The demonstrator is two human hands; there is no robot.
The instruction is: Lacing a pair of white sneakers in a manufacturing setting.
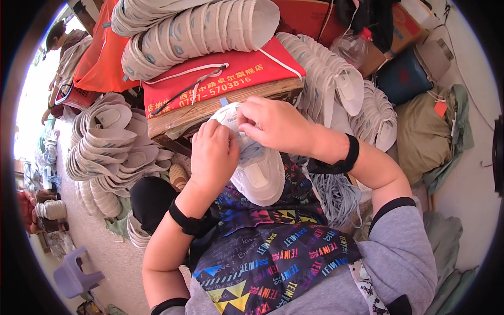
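A white shoe upper (258, 181) lies between my hands, its rounded toe toward me and its far end against the wooden bench edge. Grey-blue lace (251, 152) crosses its middle. My left hand (214, 157) is closed at the upper's left side, fingertips curled over its edge. From the right, my right hand (275, 123) reaches over the upper with fingers bent in a pinch near the tongue. What sits between those right fingertips is hidden. A small blue tab (224, 101) sticks out at the upper's far end.
A red cloth (210, 84) covers the wooden bench (231, 97), with nested shoe uppers (199, 34) on it. More stacks of uppers stand left (105, 142) and right (336, 79). Blue-grey laces (336, 197) hang by my right side. A purple stool (79, 273) stands lower left.
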